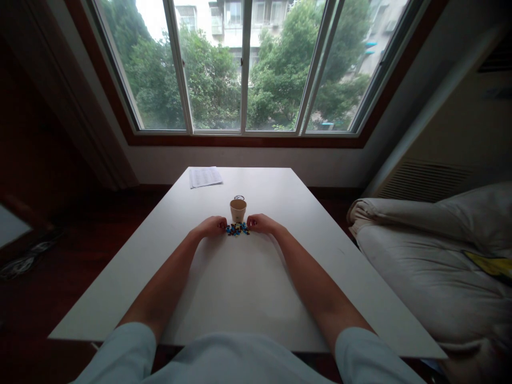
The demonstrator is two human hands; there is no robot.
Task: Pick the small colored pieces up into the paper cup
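Note:
A small pile of blue, black and yellowish pieces (237, 229) lies on the white table, each too small to name. At its left edge is my left hand (213, 226), fingers curled in. My right hand (261, 223) rests at the pile's right edge, its fingers bent and drawn together too. Whatever either hand may hold is hidden or too small to make out. Just behind the pile, between both hands, a light brown paper cup (238, 212) stands upright with its mouth up.
Behind the cup lies a thin dark loop (239, 198), perhaps a cord. Printed sheets (205, 176) lie at the far left of the white table (224, 298). A pale covered sofa (432, 261) stands to the right, and a window (244, 69) is beyond the table.

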